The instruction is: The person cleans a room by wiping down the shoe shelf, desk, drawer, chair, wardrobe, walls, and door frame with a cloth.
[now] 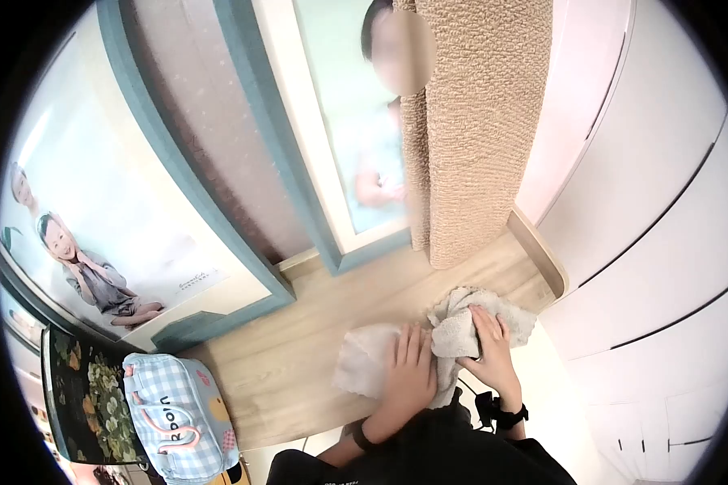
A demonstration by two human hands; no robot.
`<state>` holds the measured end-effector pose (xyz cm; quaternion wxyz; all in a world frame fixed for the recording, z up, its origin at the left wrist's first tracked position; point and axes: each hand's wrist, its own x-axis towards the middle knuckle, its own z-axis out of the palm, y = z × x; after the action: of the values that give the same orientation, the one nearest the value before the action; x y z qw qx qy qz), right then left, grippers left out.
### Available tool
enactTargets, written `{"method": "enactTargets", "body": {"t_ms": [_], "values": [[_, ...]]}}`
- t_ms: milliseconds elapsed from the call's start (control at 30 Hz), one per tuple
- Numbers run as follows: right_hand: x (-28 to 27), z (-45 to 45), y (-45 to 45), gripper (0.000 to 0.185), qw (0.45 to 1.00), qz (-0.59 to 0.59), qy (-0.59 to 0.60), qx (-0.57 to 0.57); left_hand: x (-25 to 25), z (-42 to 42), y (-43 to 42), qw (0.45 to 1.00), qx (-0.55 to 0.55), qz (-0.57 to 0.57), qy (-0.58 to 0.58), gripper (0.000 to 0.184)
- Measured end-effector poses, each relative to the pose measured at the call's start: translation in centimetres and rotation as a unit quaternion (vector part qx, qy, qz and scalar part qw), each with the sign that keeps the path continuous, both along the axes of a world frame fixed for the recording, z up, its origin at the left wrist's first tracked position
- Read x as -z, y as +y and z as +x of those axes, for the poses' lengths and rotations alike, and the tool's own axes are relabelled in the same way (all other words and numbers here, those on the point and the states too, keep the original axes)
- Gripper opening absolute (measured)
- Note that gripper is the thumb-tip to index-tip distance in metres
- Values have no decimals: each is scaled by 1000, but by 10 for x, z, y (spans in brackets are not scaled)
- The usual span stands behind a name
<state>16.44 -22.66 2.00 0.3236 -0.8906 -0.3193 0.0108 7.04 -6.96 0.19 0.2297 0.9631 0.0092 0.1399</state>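
My left hand point(412, 365) lies with its fingers flat on a pale, thin cloth point(362, 356), pressed on the light wooden top point(291, 364). Beside it, my right hand point(492, 346) has its thumb and fingers around a folded part of a grey fluffy cleaning cloth point(455, 333). That cloth is bunched near the right end of the wooden top, and part of it spreads to the right beyond my fingers. Its lower part hangs between my two hands, close to the front edge. The underside of each palm is hidden.
A blue-framed picture point(255, 295) leans at the left, and another framed picture point(380, 230) stands behind. A beige textured curtain point(485, 137) hangs down to the top. A blue checked bag point(170, 412) sits at lower left. White cabinet doors point(647, 242) are at right, beyond a raised wooden edge point(542, 255).
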Motion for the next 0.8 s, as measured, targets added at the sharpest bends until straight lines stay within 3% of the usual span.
{"method": "enactTargets", "body": {"t_ms": [467, 533, 567, 633, 800], "values": [[18, 4, -7, 94, 999, -24, -38, 4, -9, 10, 6, 1000, -1, -25, -14, 53], [21, -4, -7, 91, 999, -24, -27, 2, -14, -2, 2, 984, 8, -165, 63, 48], [21, -7, -8, 91, 999, -39, 0, -4, -12, -6, 0, 980, -1, -181, 88, 48], [21, -11, -5, 85, 999, -22, -28, 2, -9, -8, 5, 998, -6, -58, 27, 52], [8, -29, -1, 83, 998, -46, -31, -33, -5, -24, 4, 998, -20, -58, -16, 53]]}}
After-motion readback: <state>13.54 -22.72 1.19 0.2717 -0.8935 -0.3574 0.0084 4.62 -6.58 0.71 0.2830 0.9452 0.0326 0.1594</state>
